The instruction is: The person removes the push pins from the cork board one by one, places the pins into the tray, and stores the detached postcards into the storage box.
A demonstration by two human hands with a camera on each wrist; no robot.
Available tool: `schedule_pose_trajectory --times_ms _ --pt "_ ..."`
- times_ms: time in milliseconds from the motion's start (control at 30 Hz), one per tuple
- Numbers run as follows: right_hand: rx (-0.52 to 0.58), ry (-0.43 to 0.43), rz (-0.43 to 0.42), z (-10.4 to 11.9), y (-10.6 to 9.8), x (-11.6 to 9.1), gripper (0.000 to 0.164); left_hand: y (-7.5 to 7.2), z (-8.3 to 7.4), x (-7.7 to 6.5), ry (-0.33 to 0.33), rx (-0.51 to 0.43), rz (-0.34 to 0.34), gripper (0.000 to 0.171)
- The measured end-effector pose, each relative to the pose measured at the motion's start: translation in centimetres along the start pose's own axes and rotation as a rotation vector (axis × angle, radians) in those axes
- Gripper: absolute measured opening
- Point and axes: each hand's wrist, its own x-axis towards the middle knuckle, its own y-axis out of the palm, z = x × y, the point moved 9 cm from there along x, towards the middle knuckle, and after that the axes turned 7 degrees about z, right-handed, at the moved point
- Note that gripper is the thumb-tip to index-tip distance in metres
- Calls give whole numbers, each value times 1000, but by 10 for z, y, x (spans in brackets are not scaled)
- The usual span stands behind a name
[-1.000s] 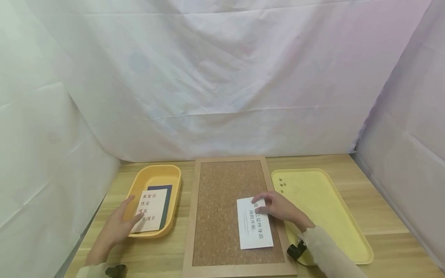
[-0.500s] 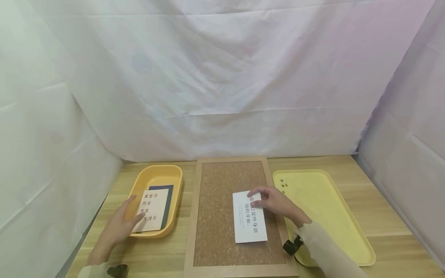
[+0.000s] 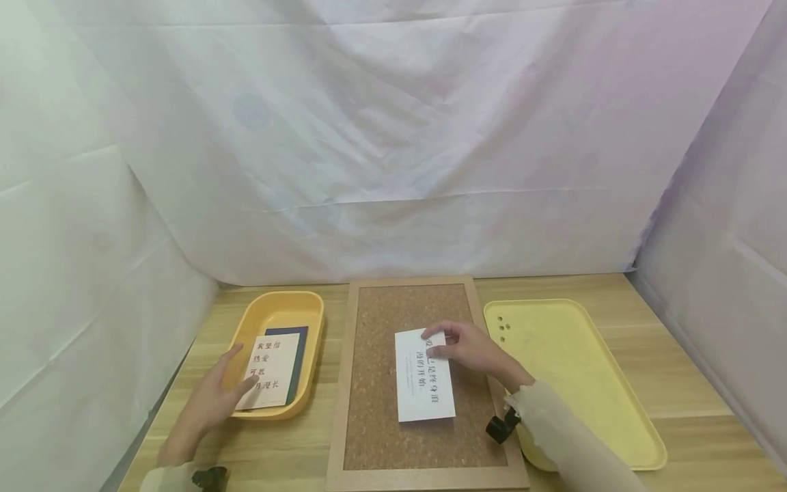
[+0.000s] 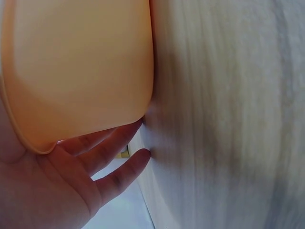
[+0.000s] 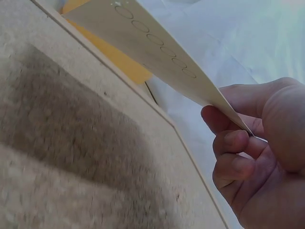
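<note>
My right hand (image 3: 470,348) pinches a white postcard (image 3: 424,386) by its upper right edge. Chinese lettering covers its face, and a row of circles marks the underside in the right wrist view. The postcard hangs above a wood-framed corkboard (image 3: 387,314), throwing a shadow on the cork. On the left, my left hand (image 3: 209,396) holds the near left corner of a yellow-orange plastic basket (image 3: 277,301). Its thumb reaches over the rim; the fingers (image 4: 114,148) lie along the outer wall. A cream card (image 3: 273,365) with red lettering rests inside, over a dark blue card (image 3: 301,342).
A flat yellow tray (image 3: 572,369) lies right of the corkboard, with several small round pieces (image 3: 502,328) near its far left corner. Everything sits on a wooden table (image 3: 676,383). White cloth (image 3: 393,137) hangs behind and at both sides.
My right hand has carried the postcard left and slightly farther away across the corkboard. The left hand has stayed at the basket.
</note>
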Motion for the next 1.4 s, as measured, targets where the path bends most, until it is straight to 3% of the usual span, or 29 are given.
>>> schedule_pose_trajectory --times_ms 133,333,633,900,1400 --pt "43 -26 27 -3 9 12 25 0 0 -1 -7 9 5 81" --pt "110 -51 59 10 18 20 27 2 1 -2 -30 16 20 82" --pt "46 -31 25 24 25 29 27 2 -2 -2 -29 -3 23 82" --pt "70 15 44 34 31 37 28 3 -4 0 -31 4 27 82" --pt "170 -47 75 68 54 63 27 3 -2 1 -43 20 30 83"
